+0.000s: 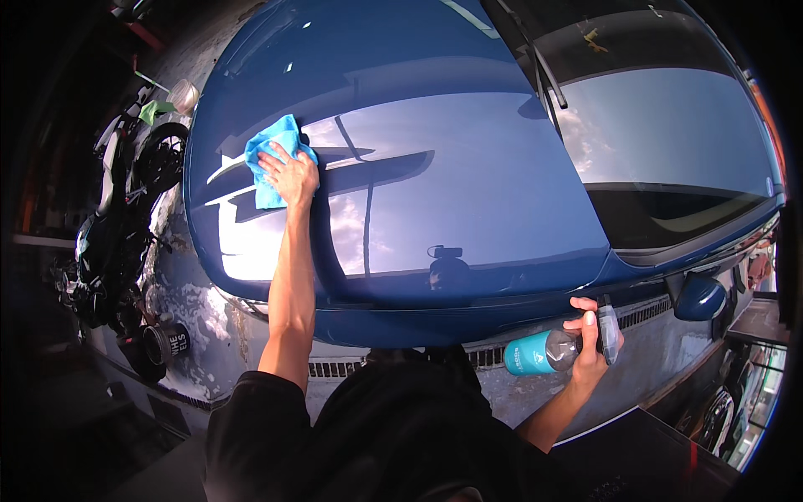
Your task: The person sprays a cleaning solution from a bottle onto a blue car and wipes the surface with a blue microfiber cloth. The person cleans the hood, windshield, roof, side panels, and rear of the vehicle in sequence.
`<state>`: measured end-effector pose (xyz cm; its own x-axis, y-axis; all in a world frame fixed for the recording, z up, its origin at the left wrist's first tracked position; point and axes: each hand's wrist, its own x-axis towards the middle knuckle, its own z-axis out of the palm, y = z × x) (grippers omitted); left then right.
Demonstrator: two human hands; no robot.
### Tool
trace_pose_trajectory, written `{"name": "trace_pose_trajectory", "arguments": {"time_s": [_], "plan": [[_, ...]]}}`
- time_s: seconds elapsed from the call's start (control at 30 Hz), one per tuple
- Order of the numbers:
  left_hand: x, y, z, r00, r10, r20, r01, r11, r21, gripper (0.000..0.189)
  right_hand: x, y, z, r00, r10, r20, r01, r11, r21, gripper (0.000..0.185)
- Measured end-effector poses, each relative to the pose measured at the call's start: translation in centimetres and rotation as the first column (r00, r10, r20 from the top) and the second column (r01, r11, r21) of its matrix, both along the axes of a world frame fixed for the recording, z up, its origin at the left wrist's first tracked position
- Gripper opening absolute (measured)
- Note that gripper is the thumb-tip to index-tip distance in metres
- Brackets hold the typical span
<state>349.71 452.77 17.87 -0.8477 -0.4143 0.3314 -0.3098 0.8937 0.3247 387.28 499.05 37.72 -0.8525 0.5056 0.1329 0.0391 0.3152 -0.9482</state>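
My left hand lies flat on a bright blue cloth, pressing it against the glossy blue car hood near the car's front end. At the lower right, beyond the hood's side edge, my right hand is wrapped around the neck of a spray bottle with a teal label. The bottle is tilted on its side, its dark trigger head by my fingers. Sky, clouds and the wearer's outline are mirrored in the hood's paint.
The windshield and a wiper lie to the right, with a side mirror below. A motorcycle and a dark bucket bearing writing stand left. A drain grate runs along the floor beside the car.
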Motion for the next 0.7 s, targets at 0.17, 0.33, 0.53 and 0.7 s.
{"name": "trace_pose_trajectory", "arguments": {"time_s": [0.17, 0.33, 0.53, 0.7], "plan": [[4.6, 24.6, 4.0, 0.861, -0.508, -0.004, 0.508, 0.861, 0.013, 0.078, 1.0, 1.0, 0.6, 0.998, -0.054, -0.036, 0.054, 0.999, -0.001, 0.02], [8.5, 41.4, 7.4, 0.601, -0.793, -0.1, 0.799, 0.591, 0.115, 0.074, 2.7, 2.0, 1.0, 0.989, -0.031, -0.143, 0.054, 0.986, 0.157, 0.022], [20.8, 40.4, 7.1, 0.045, -0.999, -0.005, 0.998, 0.044, 0.051, 0.068, 4.4, -0.3, 2.3, 0.983, -0.147, -0.108, 0.154, 0.986, 0.062, 0.021], [10.1, 23.0, 5.2, 0.499, -0.866, -0.016, 0.866, 0.498, 0.028, 0.063, 1.1, -3.1, 3.7, 0.993, -0.007, -0.119, 0.013, 0.998, 0.055, 0.015]]}}
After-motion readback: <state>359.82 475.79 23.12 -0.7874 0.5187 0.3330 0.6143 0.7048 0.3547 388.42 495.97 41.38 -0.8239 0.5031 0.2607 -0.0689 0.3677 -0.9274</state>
